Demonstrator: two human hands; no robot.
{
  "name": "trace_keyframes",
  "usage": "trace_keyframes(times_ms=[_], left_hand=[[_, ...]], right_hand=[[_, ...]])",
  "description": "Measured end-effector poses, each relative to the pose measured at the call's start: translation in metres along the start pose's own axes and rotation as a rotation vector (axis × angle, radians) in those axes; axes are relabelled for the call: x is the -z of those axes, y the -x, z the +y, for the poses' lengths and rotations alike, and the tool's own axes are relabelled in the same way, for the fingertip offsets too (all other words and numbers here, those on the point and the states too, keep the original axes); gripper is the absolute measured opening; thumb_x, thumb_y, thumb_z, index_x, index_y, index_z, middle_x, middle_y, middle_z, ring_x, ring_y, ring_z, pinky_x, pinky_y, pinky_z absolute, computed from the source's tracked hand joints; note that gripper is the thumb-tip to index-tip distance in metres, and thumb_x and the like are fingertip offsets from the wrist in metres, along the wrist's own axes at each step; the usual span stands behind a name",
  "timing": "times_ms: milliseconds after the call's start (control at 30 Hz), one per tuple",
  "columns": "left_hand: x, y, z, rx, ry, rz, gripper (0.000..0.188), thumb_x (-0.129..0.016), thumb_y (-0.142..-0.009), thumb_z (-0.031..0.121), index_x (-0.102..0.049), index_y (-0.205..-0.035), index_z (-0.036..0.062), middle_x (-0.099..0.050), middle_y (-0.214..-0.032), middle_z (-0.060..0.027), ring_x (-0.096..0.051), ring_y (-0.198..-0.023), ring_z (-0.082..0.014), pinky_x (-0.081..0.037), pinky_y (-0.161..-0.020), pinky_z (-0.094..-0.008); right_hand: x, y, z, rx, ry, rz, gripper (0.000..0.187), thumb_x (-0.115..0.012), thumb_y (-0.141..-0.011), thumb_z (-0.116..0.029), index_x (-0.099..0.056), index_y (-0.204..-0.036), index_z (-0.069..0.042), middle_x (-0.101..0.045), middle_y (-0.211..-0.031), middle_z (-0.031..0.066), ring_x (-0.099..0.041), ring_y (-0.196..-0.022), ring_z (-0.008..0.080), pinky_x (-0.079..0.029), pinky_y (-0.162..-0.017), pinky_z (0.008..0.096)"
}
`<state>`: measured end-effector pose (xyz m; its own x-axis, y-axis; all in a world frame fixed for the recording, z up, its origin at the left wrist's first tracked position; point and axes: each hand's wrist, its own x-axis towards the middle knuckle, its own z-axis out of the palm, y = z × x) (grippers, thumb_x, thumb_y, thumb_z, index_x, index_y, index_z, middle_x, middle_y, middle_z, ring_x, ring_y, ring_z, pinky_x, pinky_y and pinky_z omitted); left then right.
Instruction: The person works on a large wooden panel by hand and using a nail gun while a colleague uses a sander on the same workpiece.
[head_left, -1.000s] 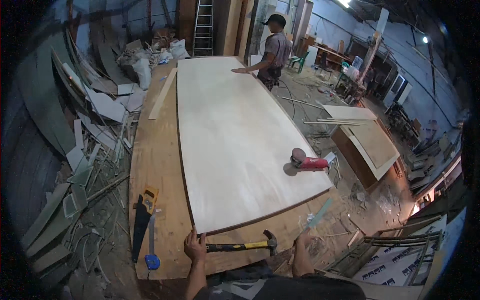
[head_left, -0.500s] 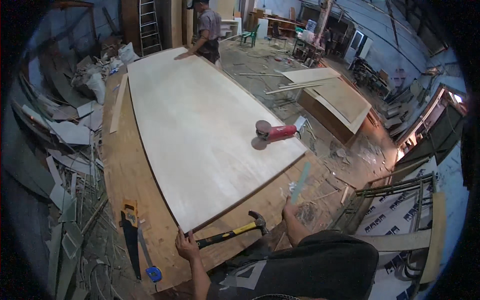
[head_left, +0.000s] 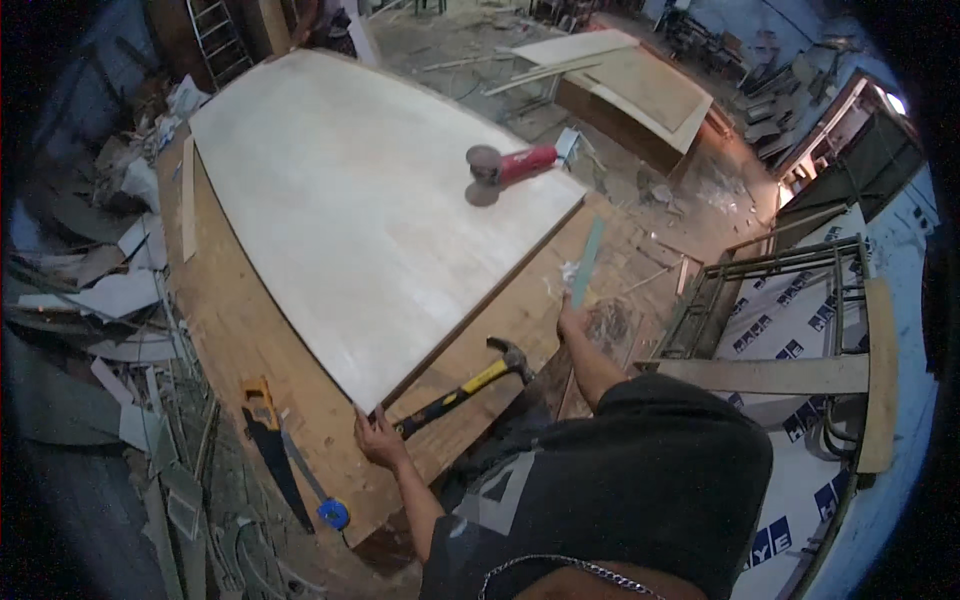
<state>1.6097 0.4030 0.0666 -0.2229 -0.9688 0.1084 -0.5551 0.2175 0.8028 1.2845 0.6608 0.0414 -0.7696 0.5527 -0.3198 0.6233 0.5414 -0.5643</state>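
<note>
A large pale wooden panel (head_left: pixel 370 220) lies on the plywood worktable (head_left: pixel 235 310). At its near corner, my left hand (head_left: pixel 380 438) has its fingers around the edges. My right hand (head_left: pixel 573 325) is off the panel's right end, closed on the lower end of a flat green strip (head_left: pixel 588 262). Between my hands a claw hammer (head_left: pixel 465 388) with a black and yellow handle lies on the table. A red angle grinder (head_left: pixel 525 164) with a round disc rests on the panel's far right part. Left of my left hand are a handsaw (head_left: pixel 272 450) and a blue tape measure (head_left: pixel 332 512).
A thin wood strip (head_left: pixel 189 200) lies along the table's left side. Scrap boards (head_left: pixel 110 290) crowd the floor at left. Beyond the panel stands a wooden cabinet (head_left: pixel 630 120) with sheets on top. A metal frame (head_left: pixel 780 262) is at right. Another person (head_left: pixel 335 30) is partly cut off at the far end.
The view has tilted down, so the panel and tools sit higher in the picture and less of the other person shows. Both my hands keep their places at the panel corner and strip.
</note>
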Motion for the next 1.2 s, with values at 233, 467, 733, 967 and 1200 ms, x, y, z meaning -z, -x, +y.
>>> trace_keyframes(times_ms=[233, 467, 733, 967, 1200], left_hand=[[0.004, -0.004, -0.011, -0.011, 0.004, -0.011, 0.046, -0.060, -0.086, 0.035, -0.056, -0.119, 0.0036, -0.060, -0.104, -0.0160, -0.060, -0.090, -0.0266, -0.052, -0.069, -0.0323], [0.001, -0.007, -0.021, -0.224, -0.277, 0.104, 0.047, -0.059, -0.084, 0.039, -0.057, -0.119, 0.0074, -0.063, -0.103, -0.0121, -0.058, -0.094, -0.0289, -0.046, -0.080, -0.0374], [0.009, -0.001, -0.025, -0.155, -0.311, 0.044, 0.052, -0.055, -0.085, 0.044, -0.055, -0.122, 0.0076, -0.062, -0.104, -0.0132, -0.058, -0.094, -0.0286, -0.046, -0.081, -0.0364], [0.004, -0.006, -0.028, -0.119, -0.183, 0.075, 0.049, -0.060, -0.084, 0.041, -0.056, -0.122, 0.0102, -0.061, -0.105, -0.0136, -0.058, -0.095, -0.0279, -0.048, -0.077, -0.0370], [-0.011, -0.007, -0.020, -0.102, -0.268, 0.033, 0.048, -0.059, -0.085, 0.040, -0.056, -0.121, 0.0090, -0.060, -0.107, -0.0142, -0.060, -0.087, -0.0283, -0.049, -0.072, -0.0350]], right_hand=[[-0.012, 0.000, 0.010, 0.025, 0.050, 0.011, 0.111, -0.049, -0.073, -0.072, -0.011, -0.137, 0.010, -0.031, -0.135, 0.0307, -0.036, -0.123, 0.0422, -0.033, -0.100, 0.0441], [-0.006, -0.013, 0.016, 0.015, -0.002, -0.025, 0.100, -0.050, -0.079, -0.064, -0.013, -0.137, 0.008, -0.044, -0.126, 0.0290, -0.047, -0.116, 0.0374, -0.039, -0.094, 0.0423], [0.047, 0.015, -0.007, 0.071, 0.164, -0.386, 0.094, -0.045, -0.077, -0.070, -0.036, -0.122, 0.013, -0.054, -0.113, 0.0279, -0.055, -0.103, 0.0392, -0.042, -0.087, 0.0445], [-0.015, -0.026, 0.020, 0.092, 0.146, -0.149, 0.095, -0.042, -0.080, -0.067, -0.029, -0.129, 0.013, -0.053, -0.115, 0.0290, -0.051, -0.108, 0.0431, -0.040, -0.091, 0.0449], [0.004, 0.007, 0.004, 0.028, 0.110, 0.068, 0.093, -0.052, -0.079, -0.060, -0.018, -0.138, 0.004, -0.026, -0.141, 0.0255, -0.032, -0.128, 0.0366, -0.029, -0.102, 0.0493]])
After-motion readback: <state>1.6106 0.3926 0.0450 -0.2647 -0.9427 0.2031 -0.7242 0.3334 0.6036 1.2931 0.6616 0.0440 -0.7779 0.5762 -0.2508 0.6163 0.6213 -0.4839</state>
